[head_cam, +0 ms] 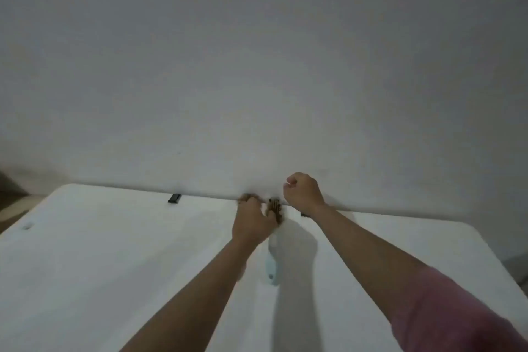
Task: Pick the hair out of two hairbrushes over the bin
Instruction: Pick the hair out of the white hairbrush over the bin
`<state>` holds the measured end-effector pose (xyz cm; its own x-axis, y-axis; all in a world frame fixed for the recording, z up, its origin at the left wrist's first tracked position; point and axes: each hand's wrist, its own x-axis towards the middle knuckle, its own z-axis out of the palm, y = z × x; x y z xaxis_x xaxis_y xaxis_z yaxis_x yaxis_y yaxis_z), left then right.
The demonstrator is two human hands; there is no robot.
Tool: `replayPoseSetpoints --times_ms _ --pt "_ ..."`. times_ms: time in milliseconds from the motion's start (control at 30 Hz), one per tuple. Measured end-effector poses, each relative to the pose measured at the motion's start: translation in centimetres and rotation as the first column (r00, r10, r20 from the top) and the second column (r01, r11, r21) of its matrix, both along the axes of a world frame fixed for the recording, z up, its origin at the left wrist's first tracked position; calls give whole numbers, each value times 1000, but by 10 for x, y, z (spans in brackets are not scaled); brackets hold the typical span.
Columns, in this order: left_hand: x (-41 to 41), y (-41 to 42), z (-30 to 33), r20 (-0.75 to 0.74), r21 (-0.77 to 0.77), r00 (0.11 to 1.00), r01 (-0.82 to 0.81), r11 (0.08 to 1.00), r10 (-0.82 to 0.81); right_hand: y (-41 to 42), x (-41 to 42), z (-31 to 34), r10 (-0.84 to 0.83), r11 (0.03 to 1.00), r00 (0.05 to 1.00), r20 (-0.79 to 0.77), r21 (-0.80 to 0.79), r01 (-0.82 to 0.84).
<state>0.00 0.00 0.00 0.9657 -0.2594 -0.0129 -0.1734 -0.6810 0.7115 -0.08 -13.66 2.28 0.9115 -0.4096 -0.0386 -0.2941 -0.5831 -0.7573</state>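
A white tabletop (114, 266) fills the lower view, its far edge against a plain pale wall (257, 66); a small black clip (174, 198) sits on that edge. No writing is readable. The left hand (253, 224) has its fingers closed around a brown-bristled hairbrush (275, 210) near the far edge, its pale blue handle (272, 268) pointing back toward the person. The right hand (303, 190) hovers just beyond, fingers curled shut in a pinch; whether it holds hair cannot be told

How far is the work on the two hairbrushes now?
Nothing looks finished. In hand: the left hand grips a brown brush at the table's far edge, and the right hand is closed above it. Left: the pale blue brush lies untouched. No bin is in view.
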Motion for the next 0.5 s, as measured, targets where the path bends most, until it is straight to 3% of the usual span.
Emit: replayPoseSetpoints --times_ms 200,333,500 --pt "-24 2 -55 -177 120 979 -80 990 101 15 7 -49 -68 998 983 -171 -7 68" --pt "-27 5 -73 -172 172 983 -32 985 62 16 10 -65 -76 993 968 -241 70 95" --pt "-33 4 -69 -117 202 992 58 978 -35 18 15 -77 -154 963 965 -211 185 194"
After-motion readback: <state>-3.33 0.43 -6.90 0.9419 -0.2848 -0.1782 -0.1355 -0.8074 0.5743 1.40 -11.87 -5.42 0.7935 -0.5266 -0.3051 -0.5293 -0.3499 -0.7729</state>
